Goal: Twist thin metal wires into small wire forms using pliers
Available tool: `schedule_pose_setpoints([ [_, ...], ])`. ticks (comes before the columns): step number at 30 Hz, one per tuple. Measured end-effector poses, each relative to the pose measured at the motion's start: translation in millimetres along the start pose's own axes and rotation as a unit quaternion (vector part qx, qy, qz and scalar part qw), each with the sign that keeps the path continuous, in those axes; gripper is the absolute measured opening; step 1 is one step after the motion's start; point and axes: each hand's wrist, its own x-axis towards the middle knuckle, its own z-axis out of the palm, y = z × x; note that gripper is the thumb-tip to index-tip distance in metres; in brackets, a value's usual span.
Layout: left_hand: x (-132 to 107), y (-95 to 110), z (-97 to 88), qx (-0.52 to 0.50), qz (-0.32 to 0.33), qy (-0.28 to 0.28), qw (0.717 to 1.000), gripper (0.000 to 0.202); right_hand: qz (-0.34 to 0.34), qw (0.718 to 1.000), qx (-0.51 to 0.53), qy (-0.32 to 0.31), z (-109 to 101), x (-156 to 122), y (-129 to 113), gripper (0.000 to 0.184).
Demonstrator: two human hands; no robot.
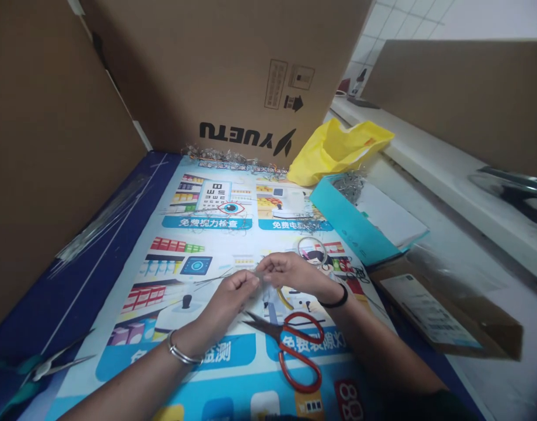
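My left hand (233,295) and my right hand (290,272) meet over the printed poster (198,251), fingertips pinched together. Between them is a small clear piece with thin wires (215,279) trailing to the left; I cannot make out exactly what it is. My left wrist wears a silver bangle, my right wrist a black band. Red-handled scissors (294,348) lie open on the poster just below my right wrist, blades pointing left.
A tall cardboard box (233,70) stands at the back, with another cardboard panel at left. A yellow plastic bag (338,149), a teal box (351,225) holding wire bits, and a flat brown package (443,316) lie at right. Wire scraps (224,156) line the poster's far edge.
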Motion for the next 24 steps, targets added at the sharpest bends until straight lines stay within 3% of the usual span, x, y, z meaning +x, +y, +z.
schedule_pose_setpoints([
  [9, 1.1, -2.7, -2.4, -0.04, -0.017, 0.018, 0.999, 0.03, 0.059, 0.993, -0.058, -0.079, -18.2, -2.9, 3.9, 0.026],
  [16, 1.2, -1.0, -0.8, -0.029, -0.025, 0.027, 0.999, 0.029, 0.076, 0.992, -0.103, -0.023, -33.4, -6.1, -0.6, 0.031],
  [24, 2.2, -4.8, -3.1, 0.01, -0.023, 0.01, 1.0, 0.03, 0.04, 0.992, -0.104, 0.05, -22.0, -5.7, -4.5, 0.029],
])
